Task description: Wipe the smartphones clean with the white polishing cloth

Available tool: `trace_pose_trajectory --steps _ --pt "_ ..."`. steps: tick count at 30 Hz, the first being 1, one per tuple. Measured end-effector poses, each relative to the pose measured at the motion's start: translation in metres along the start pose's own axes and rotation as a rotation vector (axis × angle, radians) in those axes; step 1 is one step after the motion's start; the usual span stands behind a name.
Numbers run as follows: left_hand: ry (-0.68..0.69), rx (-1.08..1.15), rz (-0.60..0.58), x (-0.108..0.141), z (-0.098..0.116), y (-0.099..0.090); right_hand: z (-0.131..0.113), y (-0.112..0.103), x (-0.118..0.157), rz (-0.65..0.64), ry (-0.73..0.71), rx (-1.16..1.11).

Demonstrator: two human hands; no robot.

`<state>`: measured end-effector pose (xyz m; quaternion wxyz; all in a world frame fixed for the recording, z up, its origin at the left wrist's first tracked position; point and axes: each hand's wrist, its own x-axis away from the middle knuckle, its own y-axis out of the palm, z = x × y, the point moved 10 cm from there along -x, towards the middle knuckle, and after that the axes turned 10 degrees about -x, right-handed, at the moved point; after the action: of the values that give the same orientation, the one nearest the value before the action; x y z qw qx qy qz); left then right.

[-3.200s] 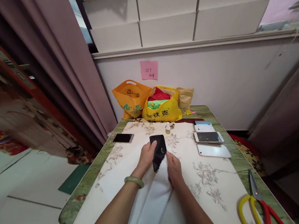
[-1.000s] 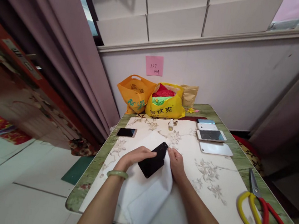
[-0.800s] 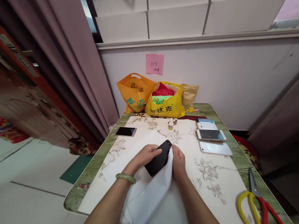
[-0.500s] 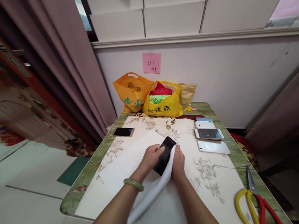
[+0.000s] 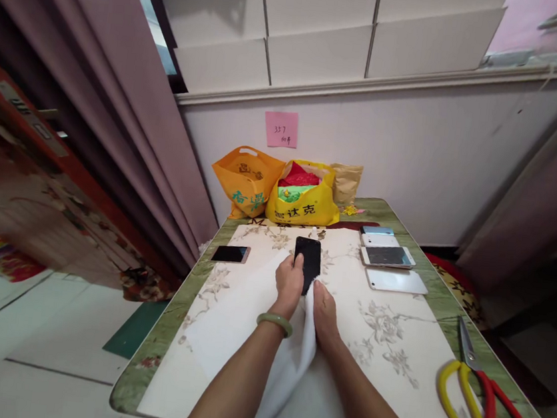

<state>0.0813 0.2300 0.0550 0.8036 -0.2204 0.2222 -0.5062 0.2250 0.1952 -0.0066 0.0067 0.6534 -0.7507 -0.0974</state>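
A black smartphone (image 5: pixel 308 263) is tilted up above the middle of the table. My left hand (image 5: pixel 289 283) grips its left side, thumb lying over the dark face. A white cloth (image 5: pixel 293 372) hangs down toward the table's near edge. My right hand (image 5: pixel 325 314) pinches the cloth's upper end at the phone's lower right corner; its fingertips are partly hidden by the cloth. Behind the phone a small clear bottle (image 5: pixel 315 232) is mostly covered, with only its top showing.
Another phone (image 5: pixel 230 254) lies at the left. Several phones, a white one (image 5: pixel 396 281) nearest, lie at the right. Large scissors (image 5: pixel 482 386) with yellow and red handles rest near the right edge. An orange bag (image 5: pixel 248 182), a yellow bag (image 5: pixel 304 205) and a brown pouch (image 5: pixel 346 183) stand at the back.
The phone has moved away from me and turned more upright, now covering most of the small bottle. My right hand and the cloth have slid down to its lower right corner.
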Motion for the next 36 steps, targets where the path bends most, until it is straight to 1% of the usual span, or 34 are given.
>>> trace_pose_trajectory --steps 2,4,8,10,12,14,17,20,23,28,32,36 --pt "0.033 -0.015 -0.023 0.006 0.002 -0.003 0.0 0.001 -0.001 -0.012 -0.001 -0.035" --pt "0.079 -0.029 -0.08 0.016 0.002 -0.005 0.001 -0.001 -0.002 -0.011 0.011 -0.101" --pt "0.203 -0.084 -0.294 0.047 -0.003 0.0 0.01 -0.011 -0.003 0.086 0.111 -0.294" --pt "0.22 -0.087 -0.367 0.058 -0.009 0.001 0.015 -0.014 -0.002 0.123 0.165 -0.343" --pt "0.217 -0.066 -0.389 0.062 -0.013 0.001 0.015 -0.015 -0.002 0.133 0.176 -0.335" --pt "0.22 -0.033 -0.386 0.06 -0.012 0.002 0.012 -0.017 -0.002 0.138 0.142 -0.291" --pt "0.2 0.028 -0.316 0.049 -0.006 0.001 0.006 -0.015 -0.002 0.113 0.075 -0.191" --pt "0.138 0.069 -0.182 0.036 -0.004 -0.002 0.003 -0.009 -0.002 0.054 0.033 -0.119" --pt "0.066 0.084 -0.066 0.025 -0.005 -0.003 0.003 -0.004 -0.002 0.017 0.025 -0.091" --pt "-0.017 0.11 0.062 0.011 -0.01 -0.005 0.002 -0.002 -0.001 0.017 0.003 -0.106" --pt "-0.078 0.145 0.165 0.011 -0.016 -0.005 0.005 -0.004 -0.002 0.047 0.01 -0.11" --pt "-0.125 0.19 0.255 0.022 -0.018 -0.002 0.013 -0.011 0.0 0.112 0.036 -0.124"
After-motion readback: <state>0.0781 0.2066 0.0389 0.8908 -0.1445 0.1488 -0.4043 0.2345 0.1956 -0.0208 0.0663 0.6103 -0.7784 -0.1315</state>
